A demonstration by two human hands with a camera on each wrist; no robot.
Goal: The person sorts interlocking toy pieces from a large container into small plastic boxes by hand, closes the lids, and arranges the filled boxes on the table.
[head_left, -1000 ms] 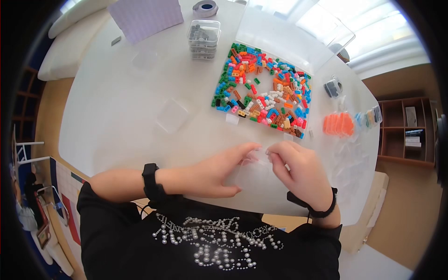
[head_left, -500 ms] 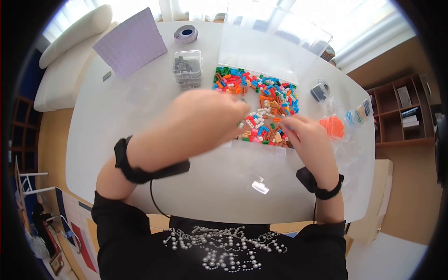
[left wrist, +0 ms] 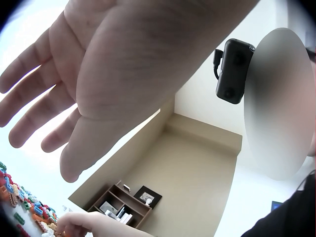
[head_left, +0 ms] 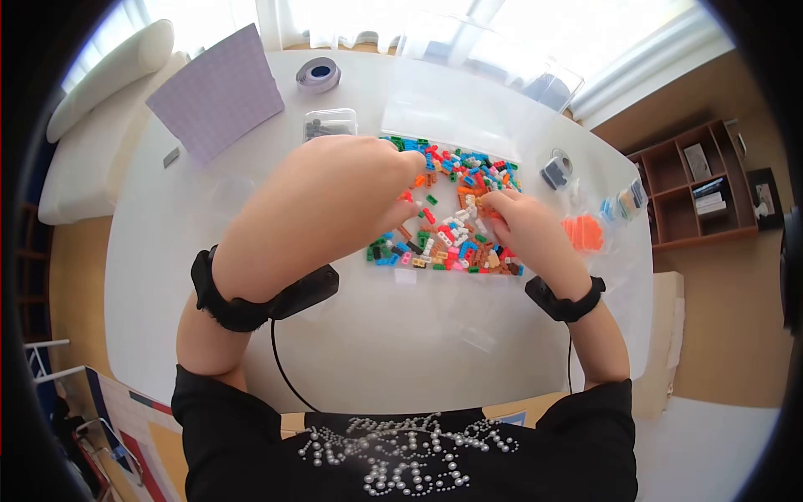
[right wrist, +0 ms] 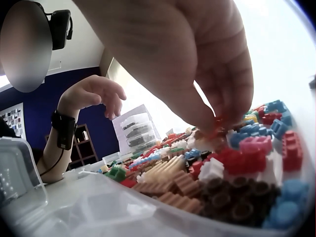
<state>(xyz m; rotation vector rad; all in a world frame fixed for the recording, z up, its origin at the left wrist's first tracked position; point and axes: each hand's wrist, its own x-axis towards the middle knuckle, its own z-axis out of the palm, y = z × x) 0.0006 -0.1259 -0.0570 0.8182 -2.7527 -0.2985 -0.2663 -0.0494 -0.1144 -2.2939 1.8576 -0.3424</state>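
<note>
Many small coloured bricks point(head_left: 452, 238) lie in a shallow clear tray point(right wrist: 143, 215). My right hand point(head_left: 539, 238) reaches into the tray's right part; in the right wrist view the thumb and fingers of this hand point(right wrist: 197, 54) pinch a small orange-red brick point(right wrist: 216, 127) among the others. Over the tray's left part hovers my left hand point(head_left: 326, 197), hiding the bricks beneath it. In the left wrist view its fingers are spread and relaxed, and the hand point(left wrist: 94, 74) holds nothing.
A stack of clear boxes point(head_left: 329, 123) with grey pieces stands behind my left hand, near a tape roll point(head_left: 319, 74) and a purple sheet point(head_left: 219, 92). Orange pieces point(head_left: 583, 233) lie right of the tray. An open clear box point(right wrist: 22, 173) shows in the right wrist view.
Both hands have gone forward from near the table's front edge to the brick tray. The left has risen over its left side; the right has reached down among the bricks.
</note>
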